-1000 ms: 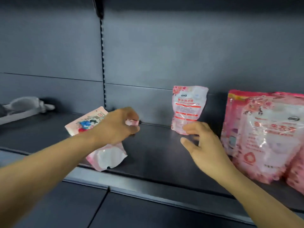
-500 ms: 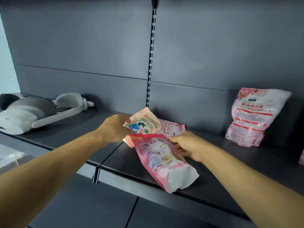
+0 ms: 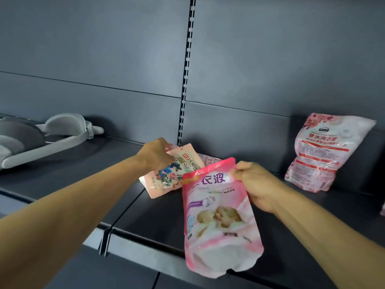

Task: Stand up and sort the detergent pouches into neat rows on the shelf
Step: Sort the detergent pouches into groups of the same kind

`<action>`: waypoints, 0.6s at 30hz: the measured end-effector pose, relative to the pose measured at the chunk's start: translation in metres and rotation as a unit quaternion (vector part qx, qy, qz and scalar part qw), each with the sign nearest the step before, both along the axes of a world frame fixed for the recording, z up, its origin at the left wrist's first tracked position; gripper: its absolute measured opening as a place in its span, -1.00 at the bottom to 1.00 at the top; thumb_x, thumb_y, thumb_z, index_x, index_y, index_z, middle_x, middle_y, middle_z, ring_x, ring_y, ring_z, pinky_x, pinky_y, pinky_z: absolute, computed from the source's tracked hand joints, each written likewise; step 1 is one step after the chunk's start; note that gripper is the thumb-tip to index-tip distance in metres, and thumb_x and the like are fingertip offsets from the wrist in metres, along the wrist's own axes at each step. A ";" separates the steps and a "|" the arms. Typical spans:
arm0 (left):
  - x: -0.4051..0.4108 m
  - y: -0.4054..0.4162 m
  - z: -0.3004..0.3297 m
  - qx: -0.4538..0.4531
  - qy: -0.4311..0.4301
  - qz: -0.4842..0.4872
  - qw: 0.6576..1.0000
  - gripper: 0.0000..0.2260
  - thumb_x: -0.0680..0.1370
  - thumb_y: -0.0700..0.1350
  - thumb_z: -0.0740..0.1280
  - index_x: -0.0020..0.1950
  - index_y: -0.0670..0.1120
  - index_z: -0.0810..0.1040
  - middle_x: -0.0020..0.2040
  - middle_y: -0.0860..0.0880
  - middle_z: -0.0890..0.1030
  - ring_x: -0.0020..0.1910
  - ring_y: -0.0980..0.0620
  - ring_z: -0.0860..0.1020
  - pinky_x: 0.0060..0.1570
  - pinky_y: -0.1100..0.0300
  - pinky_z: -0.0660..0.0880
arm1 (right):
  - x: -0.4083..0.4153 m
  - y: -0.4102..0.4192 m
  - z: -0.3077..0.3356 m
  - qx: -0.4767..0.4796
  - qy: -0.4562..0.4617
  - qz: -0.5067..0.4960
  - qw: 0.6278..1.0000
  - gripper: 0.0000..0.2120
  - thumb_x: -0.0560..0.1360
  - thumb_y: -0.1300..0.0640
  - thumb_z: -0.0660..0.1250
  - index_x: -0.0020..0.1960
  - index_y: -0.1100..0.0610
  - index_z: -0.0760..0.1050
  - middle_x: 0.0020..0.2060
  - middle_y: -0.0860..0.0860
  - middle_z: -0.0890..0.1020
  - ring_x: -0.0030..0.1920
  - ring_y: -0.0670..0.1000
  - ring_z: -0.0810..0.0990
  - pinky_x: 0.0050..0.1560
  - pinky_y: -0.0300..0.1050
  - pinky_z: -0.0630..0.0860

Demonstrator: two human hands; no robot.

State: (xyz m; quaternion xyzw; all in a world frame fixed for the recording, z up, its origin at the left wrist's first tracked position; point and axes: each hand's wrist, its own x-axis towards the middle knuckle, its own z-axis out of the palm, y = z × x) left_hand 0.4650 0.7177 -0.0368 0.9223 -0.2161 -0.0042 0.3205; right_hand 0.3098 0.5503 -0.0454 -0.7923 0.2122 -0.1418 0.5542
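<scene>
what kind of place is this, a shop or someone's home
Most likely a shop aisle or a mock-up of one. The dark metal shelf has a slotted upright like retail gondola shelving, and a printed detergent pouch stands on it like stock. A grey headset lying there hints at a staged setup.

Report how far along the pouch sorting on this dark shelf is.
Done: one pink-and-white detergent pouch stands against the shelf's back wall at right. In hand: the right hand grips the top of a pink baby-print pouch, lifted over the dark shelf; the left hand holds a peach floral pouch. Left: another pink pouch lies behind them, and no row exists yet.
</scene>
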 end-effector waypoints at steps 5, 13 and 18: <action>0.011 -0.019 -0.002 0.085 -0.031 0.000 0.996 -0.60 0.47 -0.04 0.39 0.26 -0.13 0.44 0.17 -0.10 0.56 0.02 -0.07 0.52 -0.01 0.11 0.49 | -0.036 -0.018 0.019 0.000 -0.037 -0.047 0.998 -0.81 0.59 0.28 0.13 -0.17 0.23 0.43 -0.29 0.14 0.51 -0.25 0.08 0.47 -0.22 -0.02 0.41; -0.004 -0.041 -0.004 0.152 0.015 -0.044 0.987 -0.76 0.57 -0.11 0.22 0.07 -0.20 0.60 0.02 -0.10 0.64 -0.03 -0.04 0.60 0.00 0.17 0.51 | -0.038 -0.068 -0.014 0.039 0.061 -0.146 0.987 -0.87 0.52 0.34 0.24 -0.02 0.39 0.52 -0.15 0.25 0.59 -0.20 0.11 0.53 -0.05 0.06 0.54; -0.009 -0.046 -0.007 0.111 0.044 -0.065 0.991 -0.74 0.63 -0.14 0.11 0.02 -0.24 0.55 -0.14 -0.09 0.54 -0.24 0.01 0.48 -0.21 0.22 0.41 | -0.029 -0.074 -0.023 0.172 0.123 -0.103 0.972 -0.85 0.48 0.23 0.35 0.00 0.30 0.54 -0.19 0.20 0.65 -0.23 0.15 0.61 0.04 0.15 0.56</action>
